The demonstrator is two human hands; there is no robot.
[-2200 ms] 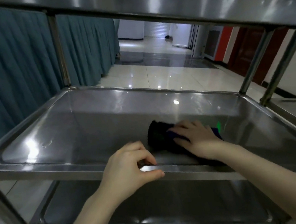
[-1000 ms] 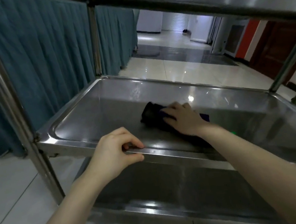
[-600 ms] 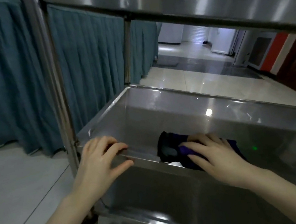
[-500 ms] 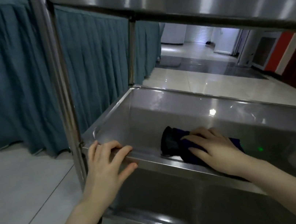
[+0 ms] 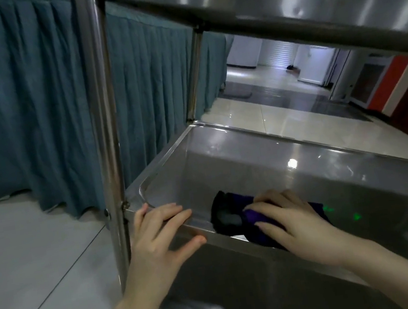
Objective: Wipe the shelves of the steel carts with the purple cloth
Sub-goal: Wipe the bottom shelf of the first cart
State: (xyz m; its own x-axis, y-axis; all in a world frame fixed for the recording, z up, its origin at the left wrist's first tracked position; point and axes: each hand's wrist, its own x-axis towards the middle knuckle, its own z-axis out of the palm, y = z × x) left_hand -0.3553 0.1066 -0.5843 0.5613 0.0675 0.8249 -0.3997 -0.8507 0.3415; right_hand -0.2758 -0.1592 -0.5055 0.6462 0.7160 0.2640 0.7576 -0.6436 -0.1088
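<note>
The steel cart's middle shelf (image 5: 238, 159) is a shallow tray with a raised rim. A bunched purple cloth (image 5: 229, 218) lies on it against the near rim, left of centre. My right hand (image 5: 289, 218) presses flat on the cloth, fingers spread and pointing left, covering its right part. My left hand (image 5: 157, 236) grips the shelf's near rim beside the front-left post (image 5: 104, 132), fingers over the top and thumb under the edge. The top shelf (image 5: 268, 4) runs overhead. The bottom shelf (image 5: 218, 292) shows dimly below my arms.
Teal pleated curtains (image 5: 18, 108) hang close on the left, reaching the pale tiled floor (image 5: 28, 260). A glossy corridor floor (image 5: 285, 121) stretches behind the cart. A red and dark wall panel (image 5: 404, 87) stands at the right.
My right hand has slid the cloth leftward along the near rim. My left hand has shifted left along the rim to the corner post, and my view has swung left.
</note>
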